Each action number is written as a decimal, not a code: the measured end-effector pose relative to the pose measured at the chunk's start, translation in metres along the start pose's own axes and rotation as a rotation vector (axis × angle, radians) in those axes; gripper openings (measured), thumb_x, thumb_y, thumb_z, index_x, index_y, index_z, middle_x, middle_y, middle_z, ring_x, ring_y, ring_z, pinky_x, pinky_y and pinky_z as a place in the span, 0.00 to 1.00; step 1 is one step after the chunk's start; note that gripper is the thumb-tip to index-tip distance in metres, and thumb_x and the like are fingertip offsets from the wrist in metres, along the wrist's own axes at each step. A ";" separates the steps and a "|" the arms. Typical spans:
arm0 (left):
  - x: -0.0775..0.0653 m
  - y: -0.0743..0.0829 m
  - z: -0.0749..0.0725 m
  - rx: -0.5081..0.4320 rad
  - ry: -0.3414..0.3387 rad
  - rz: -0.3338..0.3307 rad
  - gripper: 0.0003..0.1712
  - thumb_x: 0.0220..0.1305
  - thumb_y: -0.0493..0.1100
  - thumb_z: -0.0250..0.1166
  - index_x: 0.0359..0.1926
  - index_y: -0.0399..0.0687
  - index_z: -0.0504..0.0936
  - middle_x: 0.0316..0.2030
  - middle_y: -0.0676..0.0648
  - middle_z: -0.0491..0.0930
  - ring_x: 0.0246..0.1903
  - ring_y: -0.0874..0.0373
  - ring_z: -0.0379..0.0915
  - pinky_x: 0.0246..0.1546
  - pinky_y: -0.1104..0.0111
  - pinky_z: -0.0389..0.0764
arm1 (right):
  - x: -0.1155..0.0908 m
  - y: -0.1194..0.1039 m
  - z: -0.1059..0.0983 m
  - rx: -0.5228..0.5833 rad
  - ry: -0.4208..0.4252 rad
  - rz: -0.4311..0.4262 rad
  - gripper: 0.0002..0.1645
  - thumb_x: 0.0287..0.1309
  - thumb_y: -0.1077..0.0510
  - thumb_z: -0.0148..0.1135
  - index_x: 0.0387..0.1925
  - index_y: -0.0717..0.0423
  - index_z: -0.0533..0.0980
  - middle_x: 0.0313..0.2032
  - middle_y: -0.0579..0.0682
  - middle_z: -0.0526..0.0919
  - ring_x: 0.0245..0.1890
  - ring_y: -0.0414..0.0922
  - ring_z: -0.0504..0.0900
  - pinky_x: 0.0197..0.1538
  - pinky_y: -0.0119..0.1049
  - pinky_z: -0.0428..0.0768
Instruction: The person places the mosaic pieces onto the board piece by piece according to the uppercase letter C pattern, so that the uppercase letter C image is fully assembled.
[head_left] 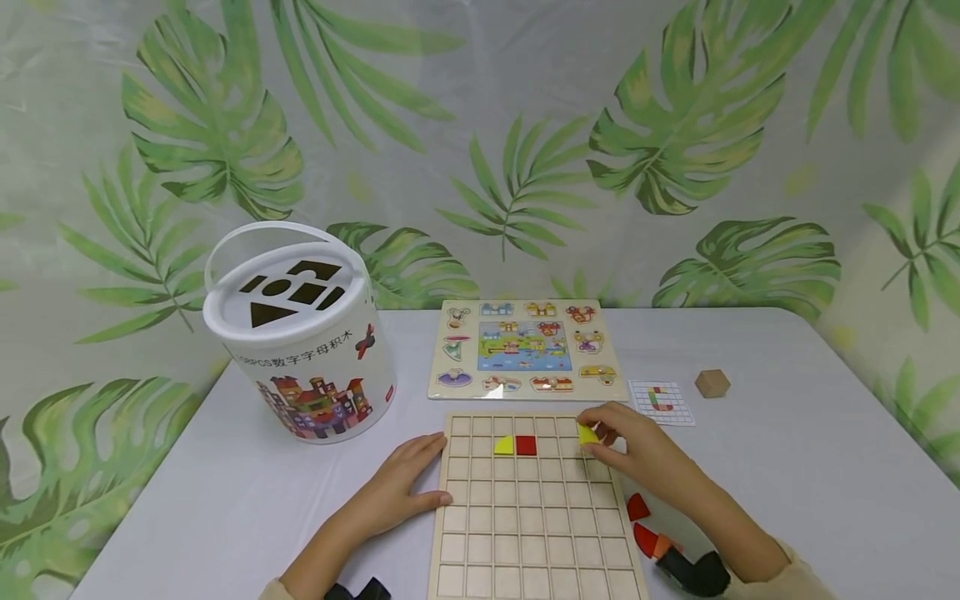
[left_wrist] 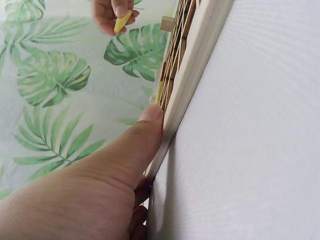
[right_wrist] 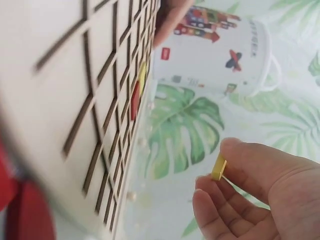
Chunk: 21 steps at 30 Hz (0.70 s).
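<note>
A wooden grid board (head_left: 512, 525) lies flat on the table. In its second row sit a yellow quarter-circle tile (head_left: 504, 446) and, just right of it, a red square tile (head_left: 527, 446). My right hand (head_left: 637, 442) pinches another yellow tile (head_left: 587, 435) between thumb and fingertips, above the board's upper right corner; the right wrist view shows this tile (right_wrist: 219, 167) edge-on, raised off the grid. My left hand (head_left: 405, 483) rests along the board's left edge, fingers relaxed, the thumb (left_wrist: 151, 114) touching the rim in the left wrist view.
Red and orange tiles (head_left: 643, 537) lie right of the board, partly under the right forearm. Behind it are a picture puzzle (head_left: 528, 387), a small pattern card (head_left: 678, 412) and a wooden cube (head_left: 712, 383). A white bucket with a shape-sorter lid (head_left: 300, 333) stands left.
</note>
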<state>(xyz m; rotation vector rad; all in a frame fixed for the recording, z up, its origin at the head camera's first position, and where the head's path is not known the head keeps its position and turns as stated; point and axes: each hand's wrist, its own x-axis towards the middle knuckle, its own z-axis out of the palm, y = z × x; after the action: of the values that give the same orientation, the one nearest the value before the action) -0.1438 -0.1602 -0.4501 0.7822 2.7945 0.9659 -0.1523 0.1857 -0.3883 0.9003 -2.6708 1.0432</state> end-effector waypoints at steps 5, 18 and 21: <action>0.000 0.000 0.000 0.000 0.002 0.001 0.47 0.51 0.65 0.59 0.65 0.43 0.59 0.64 0.46 0.57 0.63 0.46 0.47 0.60 0.50 0.53 | 0.021 -0.001 0.013 0.085 -0.034 -0.023 0.17 0.50 0.64 0.64 0.45 0.59 0.74 0.39 0.45 0.76 0.34 0.37 0.74 0.37 0.31 0.77; 0.001 -0.001 0.001 -0.001 -0.006 -0.007 0.47 0.51 0.64 0.60 0.66 0.44 0.58 0.65 0.47 0.55 0.64 0.48 0.46 0.60 0.51 0.53 | 0.031 0.026 0.049 0.143 -0.178 0.106 0.17 0.51 0.58 0.65 0.44 0.56 0.76 0.36 0.44 0.76 0.30 0.38 0.71 0.32 0.29 0.74; 0.000 -0.001 0.000 0.002 0.002 -0.003 0.47 0.51 0.64 0.60 0.66 0.44 0.58 0.65 0.47 0.56 0.63 0.48 0.47 0.60 0.51 0.53 | 0.031 0.026 0.050 0.130 -0.176 0.089 0.17 0.50 0.58 0.65 0.44 0.56 0.76 0.35 0.44 0.75 0.28 0.38 0.70 0.30 0.29 0.73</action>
<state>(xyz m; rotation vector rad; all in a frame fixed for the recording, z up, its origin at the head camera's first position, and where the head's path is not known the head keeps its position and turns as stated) -0.1442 -0.1604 -0.4505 0.7782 2.7974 0.9643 -0.1885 0.1532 -0.4307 0.9461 -2.8376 1.2237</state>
